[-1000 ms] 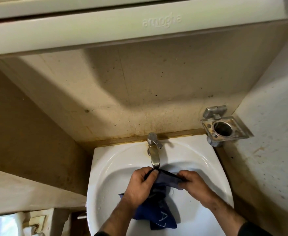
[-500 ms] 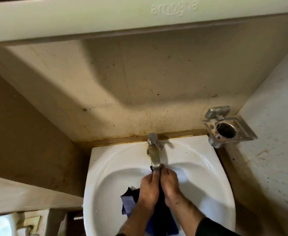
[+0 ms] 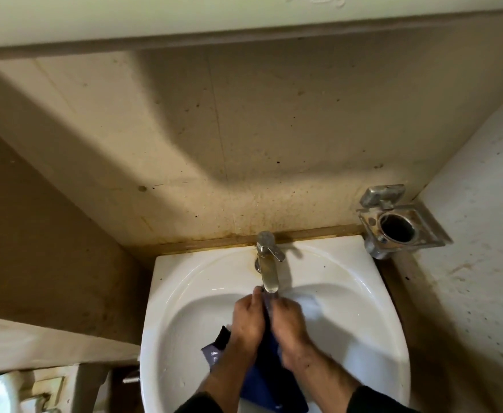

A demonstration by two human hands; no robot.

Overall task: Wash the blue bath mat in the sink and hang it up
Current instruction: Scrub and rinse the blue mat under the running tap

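Hands: left hand (image 3: 248, 321) and right hand (image 3: 289, 323) pressed close together, each gripping a fold of the blue bath mat (image 3: 266, 380) right under the tap (image 3: 269, 271).
Mat: bunched between the palms, the rest draped down into the white sink (image 3: 360, 296).
Risk: wet cloth looks heavy; a loose grip could drop it over the front rim.
Room: stained beige wall (image 3: 244, 144), metal holder (image 3: 397, 225) at right.

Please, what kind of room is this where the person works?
Most likely a small bathroom or washroom. A white ceramic sink stands against a stained wall, with a metal tap over it, and a metal holder is fixed on the wall beside it.
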